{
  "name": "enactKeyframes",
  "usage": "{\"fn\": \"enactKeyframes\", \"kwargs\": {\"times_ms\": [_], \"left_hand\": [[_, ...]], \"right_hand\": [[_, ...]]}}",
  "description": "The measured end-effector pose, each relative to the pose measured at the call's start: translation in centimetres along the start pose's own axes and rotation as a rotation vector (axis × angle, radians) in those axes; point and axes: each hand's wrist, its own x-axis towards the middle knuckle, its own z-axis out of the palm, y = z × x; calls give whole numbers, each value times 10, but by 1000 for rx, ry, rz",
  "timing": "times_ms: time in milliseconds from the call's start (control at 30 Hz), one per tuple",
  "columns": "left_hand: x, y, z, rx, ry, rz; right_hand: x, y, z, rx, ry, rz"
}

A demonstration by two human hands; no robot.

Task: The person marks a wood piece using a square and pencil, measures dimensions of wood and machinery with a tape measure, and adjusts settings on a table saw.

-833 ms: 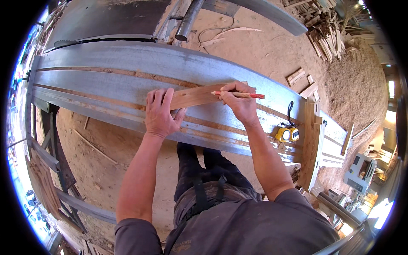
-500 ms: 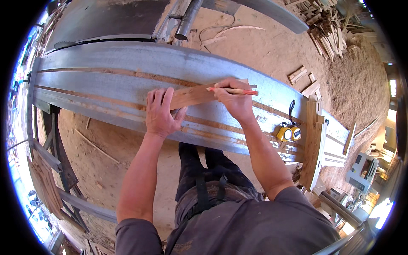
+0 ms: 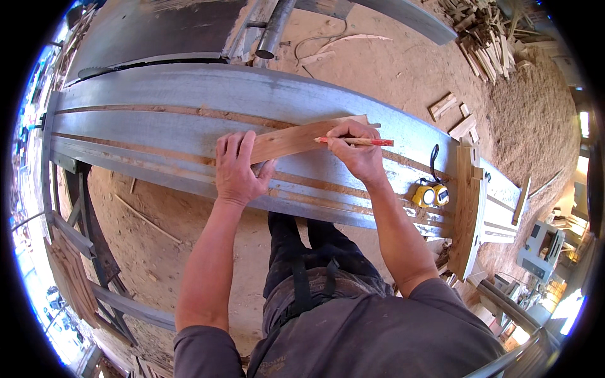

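Observation:
A short, flat wooden board (image 3: 293, 140) lies at a slant across the grooved metal saw table (image 3: 170, 85). My left hand (image 3: 239, 165) grips the board's left end, fingers over the top and thumb at the near edge. Between the thumb and fingers of my right hand (image 3: 357, 151) is a red carpenter's pencil (image 3: 359, 142), its tip pointing left over the board. That hand is at the board's right end, covering part of it. To its right on the table sits a yellow tape measure (image 3: 430, 195) with a black wrist strap.
A wooden fence-like piece (image 3: 467, 211) stands across the table's right part. At the far left a round saw blade (image 3: 94, 72) shows in a slot beside a dark panel. A metal pipe (image 3: 275, 31) juts in at the top. Scrap wood (image 3: 488, 47) is heaped at the far right.
My right hand has shifted slightly right and nearer to me with the pencil, baring more of the board. My left hand keeps its hold on the board.

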Motion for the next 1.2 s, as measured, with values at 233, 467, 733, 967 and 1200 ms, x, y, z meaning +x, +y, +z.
{"fn": "enactKeyframes", "kwargs": {"times_ms": [233, 467, 733, 967, 1200], "left_hand": [[0, -1, 1, 9, -4, -2], [0, 0, 1, 15, -2, -7], [0, 2, -2, 11, -21, -31], [-1, 2, -2, -2, -33, -45], [-1, 1, -1, -7, -25, -39]], "right_hand": [[0, 0, -1, 15, -14, -10], [0, 2, -2, 19, -55, -19], [0, -3, -2, 9, -65, -47], [-2, 0, 3, 52, -16, -4], [-2, 0, 3, 1, -2, -19]]}}
